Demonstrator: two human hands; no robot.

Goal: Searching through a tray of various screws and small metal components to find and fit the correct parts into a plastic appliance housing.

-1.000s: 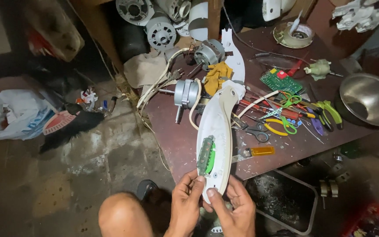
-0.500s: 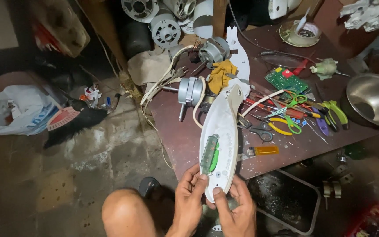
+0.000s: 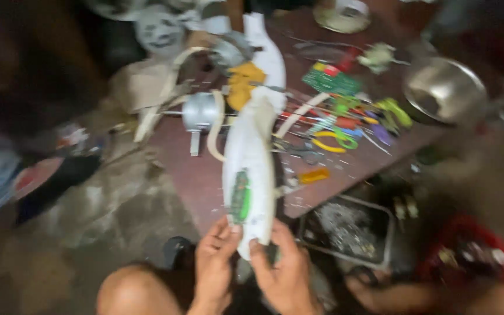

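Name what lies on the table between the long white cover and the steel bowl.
In the head view, between the white cover and the steel bowl lies a heap of hand tools: pliers with yellow and green handles and scissors, blurred.

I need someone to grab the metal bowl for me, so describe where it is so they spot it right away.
Start at the brown table and go to its far right edge. The metal bowl sits there, right of the coloured tools. It is the only round, shiny, hollow thing on that side.
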